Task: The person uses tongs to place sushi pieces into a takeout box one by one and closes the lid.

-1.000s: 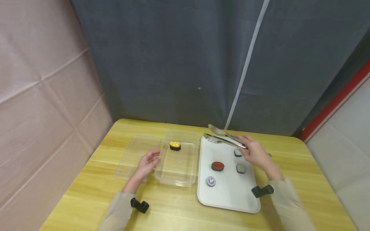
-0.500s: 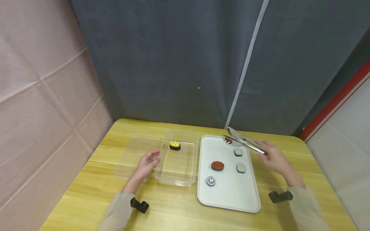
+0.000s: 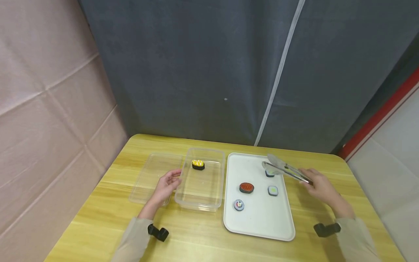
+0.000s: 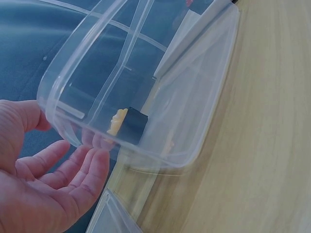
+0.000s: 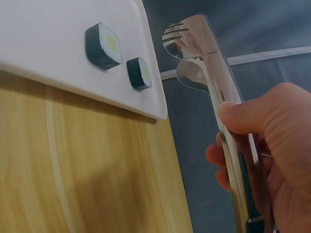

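My right hand (image 3: 320, 187) grips a pair of metal tongs (image 5: 221, 92), thumb on one arm and fingers curled round the other side. Nothing lies between the tong tips, which stand apart and overlap a sushi roll piece (image 3: 270, 174) at the tray's far right in the head view. My left hand (image 3: 166, 186) rests with relaxed fingers at the left wall of a clear plastic container (image 3: 203, 203); its fingertips (image 4: 99, 160) are right at the plastic in the left wrist view. Inside the container sits a yellow-topped sushi piece (image 3: 198, 165) with a black wrap.
The white tray (image 3: 262, 225) stands right of the container. On it lie a red-topped sushi piece (image 3: 246, 187), a round roll (image 3: 239, 205) and a green-centred roll (image 3: 272, 190). A clear lid (image 3: 154, 171) lies left of the container. A dark curtain (image 3: 196, 72) hangs behind the table.
My right hand has moved right and toward me with the tongs, whose tips went from the tray's far left corner to over the far right roll. My left hand has stayed still.
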The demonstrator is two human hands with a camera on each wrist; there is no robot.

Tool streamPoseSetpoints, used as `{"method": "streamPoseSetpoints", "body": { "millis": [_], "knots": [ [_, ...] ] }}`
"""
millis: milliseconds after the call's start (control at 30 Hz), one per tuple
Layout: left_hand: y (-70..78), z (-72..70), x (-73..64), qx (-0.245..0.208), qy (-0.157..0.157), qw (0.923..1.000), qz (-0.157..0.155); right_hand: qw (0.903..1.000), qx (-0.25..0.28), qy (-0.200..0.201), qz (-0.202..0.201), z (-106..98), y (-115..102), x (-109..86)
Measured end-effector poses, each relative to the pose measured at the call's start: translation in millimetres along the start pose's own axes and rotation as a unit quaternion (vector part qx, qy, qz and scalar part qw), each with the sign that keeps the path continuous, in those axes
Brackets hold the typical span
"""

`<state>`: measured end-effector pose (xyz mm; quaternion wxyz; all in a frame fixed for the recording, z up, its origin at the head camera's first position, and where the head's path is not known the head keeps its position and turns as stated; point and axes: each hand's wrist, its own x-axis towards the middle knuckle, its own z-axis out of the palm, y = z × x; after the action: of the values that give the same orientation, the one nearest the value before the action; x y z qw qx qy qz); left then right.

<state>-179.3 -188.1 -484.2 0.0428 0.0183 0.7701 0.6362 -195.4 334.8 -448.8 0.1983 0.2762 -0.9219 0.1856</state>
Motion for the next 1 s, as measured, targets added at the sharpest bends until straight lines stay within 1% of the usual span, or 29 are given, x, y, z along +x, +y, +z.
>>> {"method": "streamPoseSetpoints", "body": {
  "millis": [133,333,500,600,700,800,933,967,1000],
  "knots": [
    [-0.9,0.2,0.2,-0.001,0.001,1.0000,-0.003,0.9999,0.003,-0.010,0.004,2,5,-3.8],
    [-2.5,-0.2,1.5,-0.001,0.004,1.0000,-0.002,0.9989,0.017,-0.039,0.020,5,13,-8.2],
    [-4.0,-1.1,2.2,-0.006,0.002,1.0000,0.002,0.9974,0.023,-0.061,0.030,7,17,-8.0],
    [-3.0,-1.0,1.9,-0.008,0.001,1.0000,-0.002,0.9964,0.026,-0.074,0.033,8,20,-6.9],
    [1.8,-0.9,0.1,-0.015,-0.001,0.9999,-0.009,0.9958,0.024,-0.081,0.036,9,22,-6.3],
    [13.7,-0.2,-5.2,-0.014,-0.007,0.9998,-0.009,0.9957,0.016,-0.084,0.036,10,23,-5.7],
    [28.5,0.9,-12.3,-0.003,-0.012,0.9999,-0.011,0.9965,0.001,-0.079,0.026,11,21,-4.1],
    [29.3,1.0,-12.6,-0.003,-0.013,0.9998,-0.013,0.9969,-0.001,-0.076,0.023,11,20,-3.7],
    [25.9,0.8,-11.4,-0.004,-0.010,0.9999,-0.010,0.9972,-0.004,-0.072,0.020,11,19,-3.5]
  ]
}}
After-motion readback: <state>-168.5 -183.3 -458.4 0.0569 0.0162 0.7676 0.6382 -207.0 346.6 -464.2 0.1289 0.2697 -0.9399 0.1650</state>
